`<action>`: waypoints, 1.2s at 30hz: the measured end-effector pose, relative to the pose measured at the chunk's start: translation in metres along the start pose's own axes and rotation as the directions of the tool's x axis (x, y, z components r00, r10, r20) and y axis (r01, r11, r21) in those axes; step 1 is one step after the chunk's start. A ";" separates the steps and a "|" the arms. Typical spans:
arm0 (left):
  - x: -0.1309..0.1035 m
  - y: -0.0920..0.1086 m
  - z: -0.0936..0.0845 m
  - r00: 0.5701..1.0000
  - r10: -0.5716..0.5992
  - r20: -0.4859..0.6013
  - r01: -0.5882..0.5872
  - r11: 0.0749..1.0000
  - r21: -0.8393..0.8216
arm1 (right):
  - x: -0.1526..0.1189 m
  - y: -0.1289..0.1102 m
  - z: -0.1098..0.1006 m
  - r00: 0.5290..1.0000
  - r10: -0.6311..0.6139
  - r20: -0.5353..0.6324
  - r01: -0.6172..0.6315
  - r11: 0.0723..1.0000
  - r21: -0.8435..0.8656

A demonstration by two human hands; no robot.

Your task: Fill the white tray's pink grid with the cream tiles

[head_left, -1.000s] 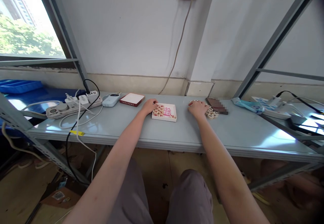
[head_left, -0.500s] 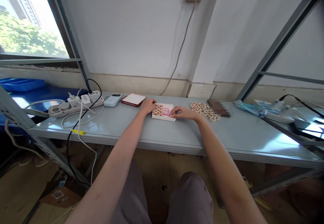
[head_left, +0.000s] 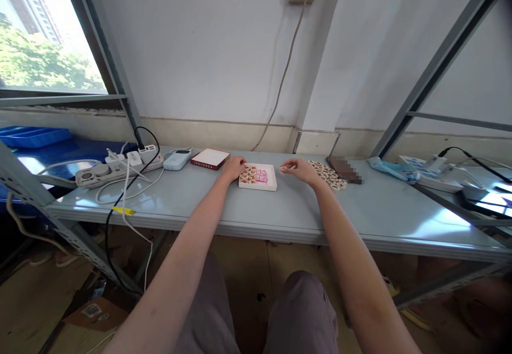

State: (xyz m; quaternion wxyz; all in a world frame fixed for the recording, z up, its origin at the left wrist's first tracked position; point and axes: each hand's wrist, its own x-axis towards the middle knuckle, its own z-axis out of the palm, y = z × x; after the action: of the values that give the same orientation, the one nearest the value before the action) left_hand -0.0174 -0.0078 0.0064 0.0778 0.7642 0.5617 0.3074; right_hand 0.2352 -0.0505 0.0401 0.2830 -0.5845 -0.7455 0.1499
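Observation:
A shallow white box (head_left: pixel 270 185) lies on the grey table, with round wooden pieces (head_left: pixel 248 175) in its left part and pink markings showing on its floor. My left hand (head_left: pixel 234 168) grips the box's left edge, its fingers at the back left corner. To the right of the box, my right hand (head_left: pixel 298 169) pinches a small pale round piece (head_left: pixel 284 169) between thumb and fingers, just above the table. More round pieces (head_left: pixel 328 175) lie spread beyond my right hand, partly hidden by it.
Behind and left of my left hand lies a red-and-white box lid (head_left: pixel 210 158). Farther left are a light blue device (head_left: pixel 177 159) and a power strip (head_left: pixel 116 170) with cables. A brown item (head_left: pixel 344 169) and a light blue packet (head_left: pixel 394 170) lie to the right.
My right hand has moved right, from the box's right side out toward the loose pieces, and now pinches a piece there. My left hand has stayed at the box.

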 end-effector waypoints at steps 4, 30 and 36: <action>-0.001 0.001 0.000 1.000 0.004 -0.005 -0.004 1.000 0.004 | -0.002 0.000 0.004 0.994 0.100 0.033 -0.091 0.972 -0.217; 0.002 -0.002 0.003 1.000 0.000 0.012 0.000 1.000 -0.028 | 0.003 0.025 -0.002 0.937 0.290 -0.194 -0.342 0.874 -0.344; 0.002 -0.002 0.002 1.000 0.015 0.003 -0.015 1.000 -0.024 | 0.001 0.033 -0.003 0.882 0.320 -0.345 -0.426 0.854 -0.299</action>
State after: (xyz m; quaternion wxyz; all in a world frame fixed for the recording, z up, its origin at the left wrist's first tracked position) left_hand -0.0170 -0.0053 0.0044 0.0857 0.7677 0.5522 0.3136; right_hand 0.2628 -0.0404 0.0239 0.2375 -0.7767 -0.5828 -0.0242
